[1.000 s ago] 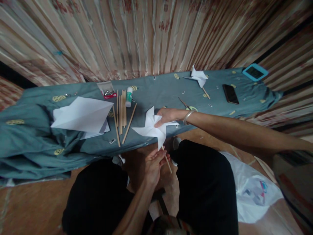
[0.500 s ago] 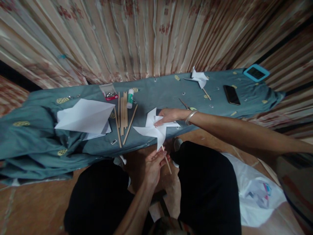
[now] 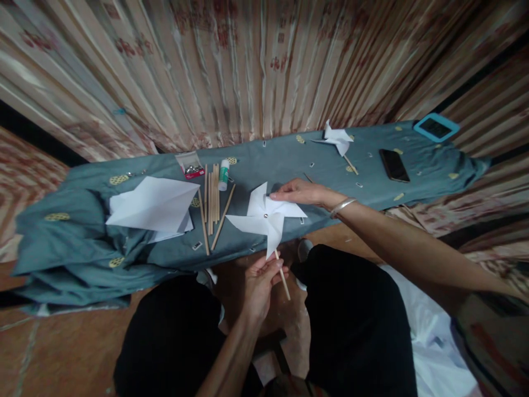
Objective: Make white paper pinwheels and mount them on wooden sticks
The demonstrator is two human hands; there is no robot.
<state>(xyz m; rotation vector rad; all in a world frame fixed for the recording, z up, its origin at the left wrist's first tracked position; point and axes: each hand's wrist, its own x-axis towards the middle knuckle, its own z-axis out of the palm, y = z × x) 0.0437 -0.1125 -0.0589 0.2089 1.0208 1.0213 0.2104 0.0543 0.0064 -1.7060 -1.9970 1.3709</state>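
A white paper pinwheel [image 3: 273, 223] with a small shiny pin at its centre faces up in front of me, over the table's near edge. Its wooden stick [image 3: 283, 281] runs down toward my lap. My left hand [image 3: 261, 281] is closed around that stick just below the lowest blade. At the pinwheel's upper right, my right hand [image 3: 300, 193], with a bracelet on the wrist, has its fingers stretched out. Its fingertips touch or nearly touch a blade, and part of them is hard to make out.
On the cloth-covered table [image 3: 273, 160] lie white paper sheets [image 3: 152, 204], several wooden sticks [image 3: 212, 198], a glue stick [image 3: 223, 175] and a box of pins [image 3: 191, 167]. Farther right are another pinwheel [image 3: 338, 139], a phone [image 3: 394, 165] and a blue-framed device [image 3: 437, 127]. A curtain [image 3: 248, 71] hangs behind.
My right hand has moved off the pinwheel's centre toward its upper right blade, uncovering the pin. The left hand keeps its hold on the stick. The view has shifted slightly.
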